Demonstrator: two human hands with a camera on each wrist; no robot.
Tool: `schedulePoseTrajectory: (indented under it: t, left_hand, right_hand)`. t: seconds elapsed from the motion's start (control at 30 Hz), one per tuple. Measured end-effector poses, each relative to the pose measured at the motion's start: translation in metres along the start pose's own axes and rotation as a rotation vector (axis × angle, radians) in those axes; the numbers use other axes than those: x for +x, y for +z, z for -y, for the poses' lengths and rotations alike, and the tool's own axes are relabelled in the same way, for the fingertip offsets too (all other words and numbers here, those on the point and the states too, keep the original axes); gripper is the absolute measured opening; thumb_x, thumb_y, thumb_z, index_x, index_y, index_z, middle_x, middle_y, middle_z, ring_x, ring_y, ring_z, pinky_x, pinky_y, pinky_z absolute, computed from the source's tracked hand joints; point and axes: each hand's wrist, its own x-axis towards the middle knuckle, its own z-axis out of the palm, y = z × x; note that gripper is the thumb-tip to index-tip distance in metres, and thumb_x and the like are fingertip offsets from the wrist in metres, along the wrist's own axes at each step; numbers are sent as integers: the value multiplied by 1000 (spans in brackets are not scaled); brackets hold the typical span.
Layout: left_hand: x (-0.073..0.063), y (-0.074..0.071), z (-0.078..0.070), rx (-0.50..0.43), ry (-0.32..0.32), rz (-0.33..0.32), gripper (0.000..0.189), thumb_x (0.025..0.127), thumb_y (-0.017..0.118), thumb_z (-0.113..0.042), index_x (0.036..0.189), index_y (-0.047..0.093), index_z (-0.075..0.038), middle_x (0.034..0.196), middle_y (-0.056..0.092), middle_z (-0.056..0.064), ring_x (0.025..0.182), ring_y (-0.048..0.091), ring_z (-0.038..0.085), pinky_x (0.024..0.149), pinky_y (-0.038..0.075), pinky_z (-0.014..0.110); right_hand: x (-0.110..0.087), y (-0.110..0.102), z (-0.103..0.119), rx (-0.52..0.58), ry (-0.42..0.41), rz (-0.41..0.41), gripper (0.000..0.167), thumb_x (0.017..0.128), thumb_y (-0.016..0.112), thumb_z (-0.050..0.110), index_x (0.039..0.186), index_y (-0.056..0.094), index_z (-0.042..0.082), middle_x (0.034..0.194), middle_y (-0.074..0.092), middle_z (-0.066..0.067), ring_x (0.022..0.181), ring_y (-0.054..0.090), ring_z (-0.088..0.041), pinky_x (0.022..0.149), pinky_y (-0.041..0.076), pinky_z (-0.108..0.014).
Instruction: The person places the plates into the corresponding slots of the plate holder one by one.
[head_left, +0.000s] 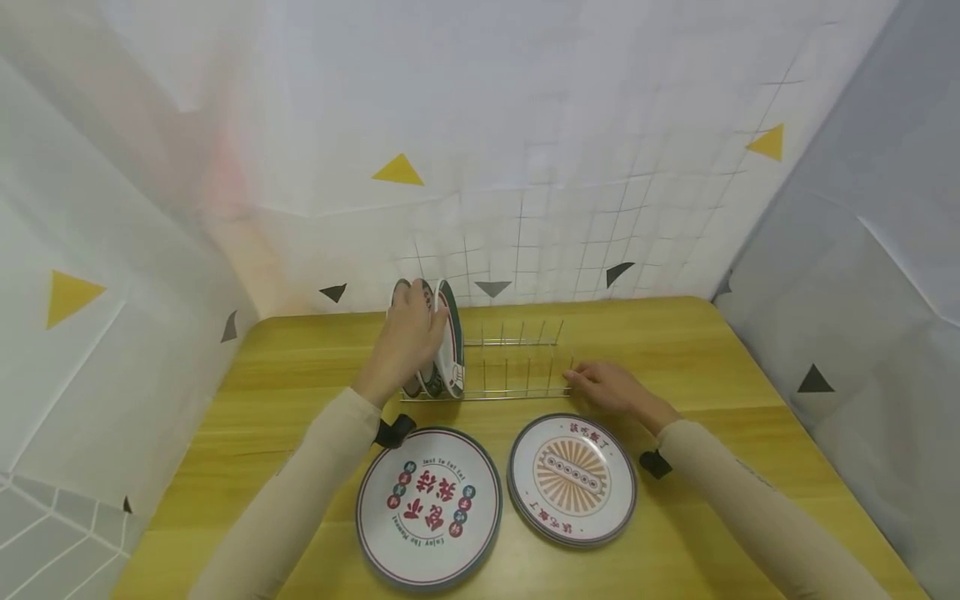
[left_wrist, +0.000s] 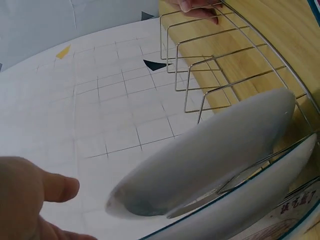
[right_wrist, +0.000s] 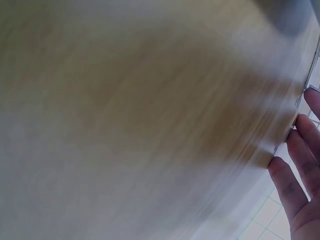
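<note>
A wire dish rack (head_left: 517, 392) stands on the wooden table, with three plates upright in its left end. The rightmost plate (head_left: 453, 350) has a dark green rim; the others are partly hidden by my left hand (head_left: 405, 340). That hand reaches over the plates' tops, and in the left wrist view its thumb (left_wrist: 61, 187) is spread apart from the nearest plate (left_wrist: 210, 150). My right hand (head_left: 606, 387) holds the rack's right end with its fingers. Seen from the right wrist, the fingertips (right_wrist: 280, 164) meet the table close to the wire.
Nearer me lie two flat stacks of printed plates: a larger one (head_left: 429, 508) on the left and a smaller one (head_left: 573, 481) on the right. White sheeting (head_left: 465, 108) with triangles and grid lines closes off the back and sides. Bare rack slots (left_wrist: 220, 75) stand right of the upright plates.
</note>
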Motion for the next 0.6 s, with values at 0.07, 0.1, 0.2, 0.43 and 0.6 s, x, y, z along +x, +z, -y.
schedulePoseTrajectory:
  t: [0.07,0.1,0.2,0.43,0.6]
  left_hand:
    - [-3,1,2,13,22,0,70,103,44,-34,151,19,10,153,18,33,127,47,48,103,47,53]
    - [-4,2,3,22,35,4,69,103,46,-34,150,22,10,153,17,34,127,48,48,102,47,53]
    - [-6,4,6,40,74,17,65,102,49,-30,147,28,11,154,14,35,128,47,48,102,48,53]
    - [-9,7,12,24,123,3,65,100,54,-26,148,28,10,156,8,36,138,34,49,108,40,55]
    - [-16,7,15,23,200,-85,60,98,57,-20,144,35,11,156,13,34,142,28,47,110,38,53]
  right_hand:
    - [-1,0,-1,0,-6,1,41,104,44,40,102,75,13,106,72,-7,99,66,-28,88,53,-48]
    - [-1,0,-1,1,-7,2,42,104,43,40,104,74,13,108,71,-7,100,66,-29,89,53,-49]
    - [-1,0,-2,3,-5,4,44,104,42,42,105,74,12,111,71,-9,103,65,-31,91,52,-50]
    - [-1,0,-2,10,-2,6,43,104,43,42,105,75,13,112,71,-8,104,65,-30,90,52,-50]
    - [-1,0,-1,8,-4,2,42,104,43,42,104,75,14,111,71,-8,103,65,-30,90,52,-49]
